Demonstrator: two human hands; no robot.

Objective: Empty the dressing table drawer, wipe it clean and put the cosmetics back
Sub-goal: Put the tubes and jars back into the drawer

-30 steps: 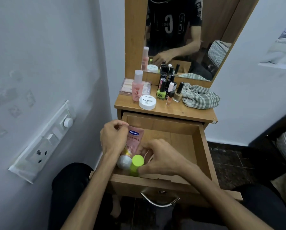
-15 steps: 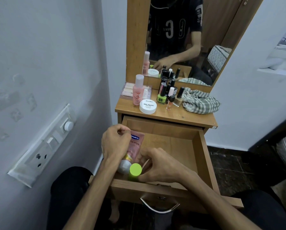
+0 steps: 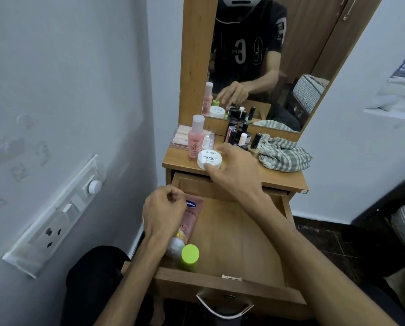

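Reaching up over the tabletop, your right hand (image 3: 234,170) hangs with fingers spread and loose, gripping nothing. The white nail polish remover tub (image 3: 209,159) sits just under its thumb and forefinger; whether skin touches the lid, you cannot tell. Beyond your fingertips stand the nail polish bottles (image 3: 240,135), and off to the right of the hand lies the checked cloth (image 3: 284,156). Left of the tub stands the pink bottle (image 3: 195,142), with a clear box (image 3: 181,137) behind it.

Your left hand (image 3: 163,215) stays low in the open drawer (image 3: 239,236), fingers curled shut around the upper end of the pink Vaseline tube (image 3: 192,217). The tube's white cap (image 3: 175,247) pokes out below your wrist. Just right of that cap stands a bottle with a lime-green cap (image 3: 190,254), close to the drawer's front wall, apart from your hand.
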